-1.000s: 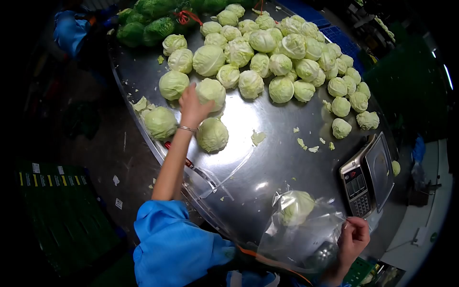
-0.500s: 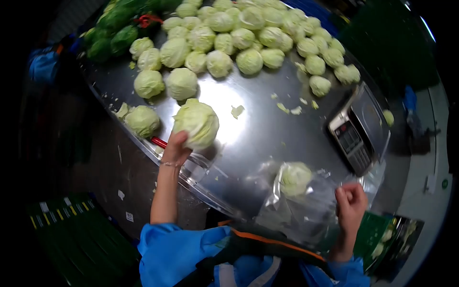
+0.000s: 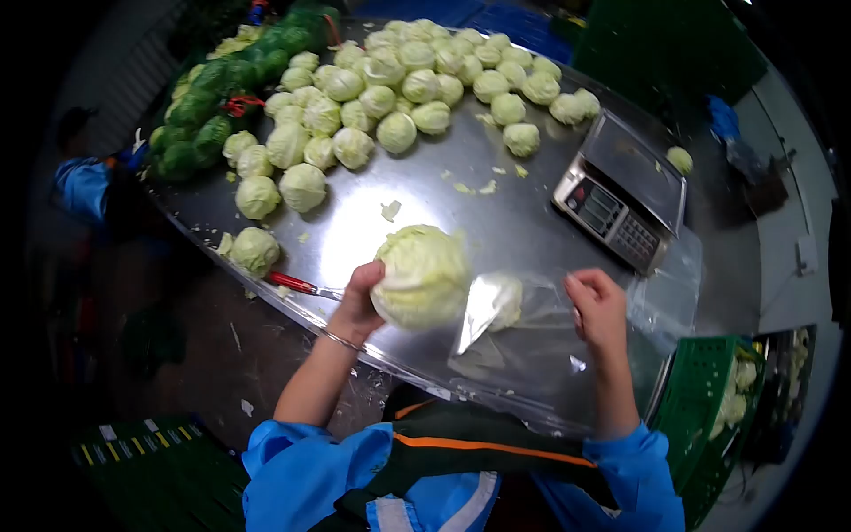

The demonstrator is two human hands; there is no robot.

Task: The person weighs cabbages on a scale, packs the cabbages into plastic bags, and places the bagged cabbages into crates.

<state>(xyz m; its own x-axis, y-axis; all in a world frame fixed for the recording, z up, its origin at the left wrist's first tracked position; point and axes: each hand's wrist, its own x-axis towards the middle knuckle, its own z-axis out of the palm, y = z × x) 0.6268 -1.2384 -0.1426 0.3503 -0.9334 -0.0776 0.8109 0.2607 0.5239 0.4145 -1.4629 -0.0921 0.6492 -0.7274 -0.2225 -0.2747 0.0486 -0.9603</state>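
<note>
My left hand [image 3: 359, 309] grips a pale green cabbage [image 3: 421, 277] from its left side, lifted over the near edge of the metal table. Fingers of my right hand [image 3: 598, 312] are pinched together on the edge of a clear plastic bag [image 3: 541, 335], which stretches leftward from them. Another cabbage [image 3: 503, 300] shows through the bag's shiny film, right beside the held one; whether it lies inside or under the film I cannot tell. Close to my left hand, a knife with a red handle [image 3: 294, 283] rests along the table edge.
Many loose cabbages [image 3: 377, 102] cover the far part of the steel table [image 3: 461, 206]. Green net sacks [image 3: 213, 124] lie at far left. A weighing scale [image 3: 612, 213] stands right, with clear bags [image 3: 678, 279] beside it. A green crate [image 3: 696, 399] holds cabbages. Someone in blue [image 3: 81, 188] is at left.
My left hand has carried the cabbage rightward, close to the bag. My right hand has risen and moved left, drawing the bag's edge up. The view has shifted too.
</note>
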